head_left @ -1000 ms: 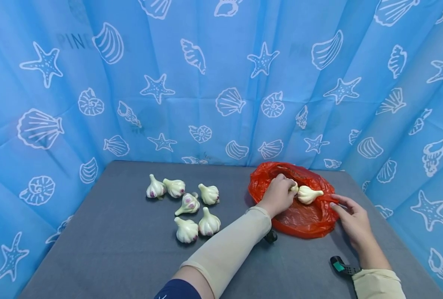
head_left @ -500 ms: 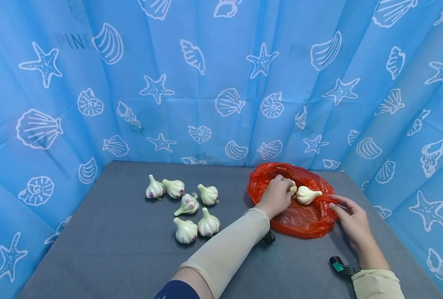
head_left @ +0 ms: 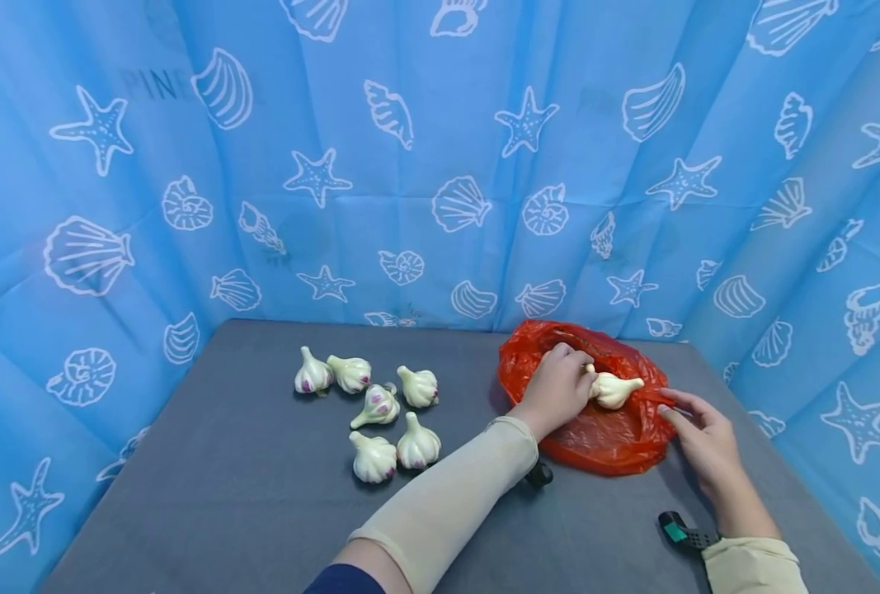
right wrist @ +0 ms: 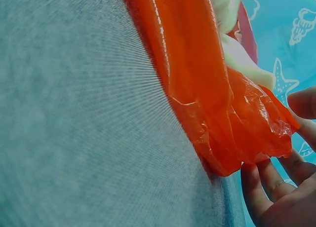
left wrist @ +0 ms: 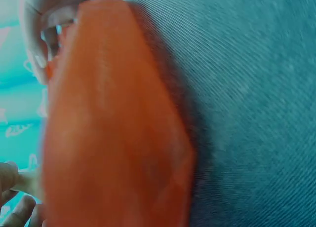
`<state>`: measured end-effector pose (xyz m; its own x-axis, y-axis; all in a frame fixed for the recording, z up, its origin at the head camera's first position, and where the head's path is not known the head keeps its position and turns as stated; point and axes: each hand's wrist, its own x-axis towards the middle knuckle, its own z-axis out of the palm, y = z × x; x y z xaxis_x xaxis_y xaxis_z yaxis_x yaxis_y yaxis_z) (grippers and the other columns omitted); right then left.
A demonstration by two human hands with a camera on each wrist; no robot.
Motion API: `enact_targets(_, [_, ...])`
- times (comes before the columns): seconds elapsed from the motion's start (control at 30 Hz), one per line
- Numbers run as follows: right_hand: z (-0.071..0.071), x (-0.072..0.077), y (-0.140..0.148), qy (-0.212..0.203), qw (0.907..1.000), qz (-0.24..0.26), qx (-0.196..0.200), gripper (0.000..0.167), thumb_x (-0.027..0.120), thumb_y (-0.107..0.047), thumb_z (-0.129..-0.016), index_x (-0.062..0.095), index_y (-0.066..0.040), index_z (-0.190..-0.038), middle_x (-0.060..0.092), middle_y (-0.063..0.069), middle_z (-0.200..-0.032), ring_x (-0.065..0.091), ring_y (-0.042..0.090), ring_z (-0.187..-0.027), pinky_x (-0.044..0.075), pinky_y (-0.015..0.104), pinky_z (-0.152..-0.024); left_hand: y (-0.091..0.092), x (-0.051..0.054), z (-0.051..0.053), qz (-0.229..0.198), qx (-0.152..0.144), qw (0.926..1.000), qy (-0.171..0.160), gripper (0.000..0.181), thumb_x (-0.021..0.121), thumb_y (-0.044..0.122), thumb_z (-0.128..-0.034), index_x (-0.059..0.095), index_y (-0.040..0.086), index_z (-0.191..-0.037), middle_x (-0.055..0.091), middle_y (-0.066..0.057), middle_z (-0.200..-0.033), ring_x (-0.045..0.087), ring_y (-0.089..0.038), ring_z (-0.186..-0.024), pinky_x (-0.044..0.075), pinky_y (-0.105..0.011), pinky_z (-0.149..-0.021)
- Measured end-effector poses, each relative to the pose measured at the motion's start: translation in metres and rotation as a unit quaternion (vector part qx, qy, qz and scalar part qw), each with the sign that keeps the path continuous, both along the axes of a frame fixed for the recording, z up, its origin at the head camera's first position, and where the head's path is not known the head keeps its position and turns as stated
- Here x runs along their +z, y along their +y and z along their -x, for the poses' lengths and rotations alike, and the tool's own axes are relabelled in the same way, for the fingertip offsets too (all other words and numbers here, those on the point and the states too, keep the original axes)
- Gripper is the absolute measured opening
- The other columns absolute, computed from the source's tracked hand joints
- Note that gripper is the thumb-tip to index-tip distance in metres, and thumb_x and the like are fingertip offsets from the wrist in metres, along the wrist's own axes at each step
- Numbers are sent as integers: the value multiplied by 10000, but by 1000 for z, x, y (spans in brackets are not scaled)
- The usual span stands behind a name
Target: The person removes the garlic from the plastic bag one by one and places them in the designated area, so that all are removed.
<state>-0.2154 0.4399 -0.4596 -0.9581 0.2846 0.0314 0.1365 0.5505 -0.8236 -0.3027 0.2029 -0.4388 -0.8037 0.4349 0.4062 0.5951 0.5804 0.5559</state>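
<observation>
A red plastic bag lies with its mouth spread on the right of the table. My left hand reaches into it and pinches a garlic bulb, mostly hidden by the fingers; its pale stem shows at the left wrist view's lower left. Right beside those fingers, a second garlic bulb lies in the bag, stem pointing right. My right hand pinches the bag's right edge between thumb and fingers; the right wrist view shows the crumpled film there.
Several garlic bulbs lie loosely grouped on the grey table, left of the bag. A blue shell-print curtain hangs behind and at both sides. Black wrist mounts sit by the forearms.
My left hand has shifted slightly right inside the bag, bringing its garlic bulb up against the other one. The right hand keeps its hold on the bag edge.
</observation>
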Motion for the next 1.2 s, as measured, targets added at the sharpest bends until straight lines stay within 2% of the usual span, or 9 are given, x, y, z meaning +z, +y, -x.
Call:
enact_targets(0.13, [0, -1, -1, -24, 10000, 16, 41, 568, 535, -384, -1111, 489, -27, -1551, 439, 220, -1558, 447, -121, -1032, 498, 53, -767, -5, 7, -6, -57, -49, 9999, 125, 252, 634, 304, -1076, 740, 167, -1260, 657, 46, -1128, 552, -64, -974, 488, -131, -874])
enact_targets(0.27, [0, -1, -2, 85, 9999, 35, 45, 568, 546, -388, -1107, 502, -22, -1540, 448, 214, -1535, 451, -141, -1020, 496, 50, -769, -11, 16, -12, 20, -37, 9990, 449, 271, 587, 345, -1098, 721, 199, -1283, 669, 65, -1156, 581, -50, -989, 501, -133, -879])
enact_targets(0.4, [1, 0, -1, 121, 9999, 2, 23, 561, 553, -388, -1104, 515, -25, -1530, 455, 207, -1514, 447, -136, -1025, 496, 53, -772, -20, 34, -20, -42, -195, 9975, 674, 286, 587, 351, -1097, 710, 192, -1301, 675, 67, -1158, 597, -36, -989, 498, -117, -874])
enact_targets(0.57, [1, 1, -2, 91, 10000, -17, 25, 565, 562, -386, -1100, 515, -17, -1525, 498, 152, -1461, 457, -134, -1006, 508, 68, -766, -39, 59, -36, -417, -551, 9944, 795, 307, 625, 322, -1082, 707, 145, -1319, 693, 40, -1164, 604, -38, -996, 462, -60, -843])
enact_targets(0.7, [2, 0, -1, 137, 9999, 47, 36, 571, 583, -384, -1091, 523, -8, -1516, 542, 58, -1370, 501, -149, -964, 531, 86, -757, -56, 72, -49, -632, -844, 9904, 889, 311, 627, 307, -1081, 703, 126, -1321, 705, 32, -1183, 610, -39, -1015, 450, -39, -852])
enact_targets(0.8, [2, -1, 1, 125, 9999, 15, 27, 572, 581, -397, -1090, 530, -14, -1512, 552, 23, -1344, 503, -149, -953, 539, 94, -756, -67, 76, -57, -717, -1035, 9882, 875, 326, 630, 307, -1079, 693, 122, -1340, 710, 31, -1221, 624, -38, -1065, 456, -35, -905])
enact_targets(0.87, [2, -1, 1, 94, 10000, -24, 25, 578, 574, -409, -1090, 531, -18, -1513, 554, 49, -1360, 493, -148, -953, 542, 96, -758, -75, 77, -63, -764, -1081, 9877, 835, 329, 631, 308, -1078, 690, 130, -1349, 711, 34, -1243, 628, -30, -1096, 457, -40, -933])
enact_targets(1.03, [2, -1, 1, 49, 9999, -49, 102, 584, 566, -405, -1095, 517, -11, -1523, 496, 200, -1459, 476, -150, -965, 539, 94, -759, -95, 76, -73, -1122, -1224, 9835, 711, 288, 645, 265, -1072, 707, 118, -1312, 716, 24, -1212, 612, -3, -1029, 494, -72, -887])
enact_targets(1.2, [1, -1, 1, 25, 9999, -36, 122, 579, 562, -404, -1097, 516, -13, -1521, 476, 206, -1460, 489, -151, -951, 552, 113, -754, -119, 75, -80, -1354, -1465, 9779, 621, 259, 656, 235, -1066, 715, 109, -1284, 721, 22, -1182, 609, 0, -1026, 535, -124, -884])
